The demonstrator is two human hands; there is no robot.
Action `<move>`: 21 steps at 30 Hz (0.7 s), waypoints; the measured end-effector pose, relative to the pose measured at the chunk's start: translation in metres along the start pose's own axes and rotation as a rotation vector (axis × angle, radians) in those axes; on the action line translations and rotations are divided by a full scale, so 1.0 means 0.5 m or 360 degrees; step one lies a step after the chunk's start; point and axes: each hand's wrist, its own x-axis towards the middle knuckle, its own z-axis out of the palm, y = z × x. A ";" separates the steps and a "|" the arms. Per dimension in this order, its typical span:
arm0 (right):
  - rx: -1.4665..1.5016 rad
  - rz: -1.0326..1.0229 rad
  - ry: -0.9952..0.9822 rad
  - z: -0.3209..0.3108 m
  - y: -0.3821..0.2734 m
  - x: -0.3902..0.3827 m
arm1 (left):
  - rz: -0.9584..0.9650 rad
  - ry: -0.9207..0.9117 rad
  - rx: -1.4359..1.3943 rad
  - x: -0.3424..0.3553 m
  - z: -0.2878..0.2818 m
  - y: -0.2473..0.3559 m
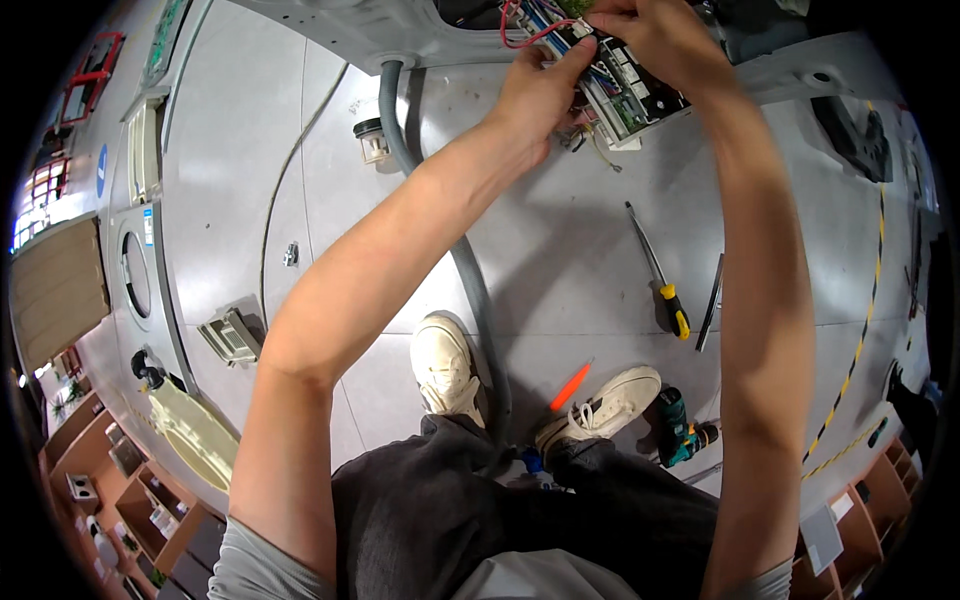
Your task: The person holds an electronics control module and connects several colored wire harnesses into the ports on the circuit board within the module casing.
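At the top of the head view, an electronic control board (622,88) in a white plastic housing sits tilted at the edge of a grey metal appliance body (330,28). My left hand (540,92) grips its left side, thumb on the top near the plugs. My right hand (655,38) is closed in a pinch over the board's far end, beside the wires; what lies between its fingertips is too small to make out. A red wire (520,44) loops beside my left hand, with blue wires running next to it. A short loose lead (606,155) hangs below the board.
A grey hose (470,275) runs down the floor between my arms. Right of it lie a yellow-black screwdriver (660,275), a teal power drill (682,428) and an orange pointed tool (572,386). A round filter cap (372,142) and a grey plastic part (230,338) lie left.
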 end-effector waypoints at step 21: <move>0.0007 -0.0069 -0.0573 -0.017 0.017 0.050 | 0.0038 0.0021 0.0161 0.005 -0.005 -0.002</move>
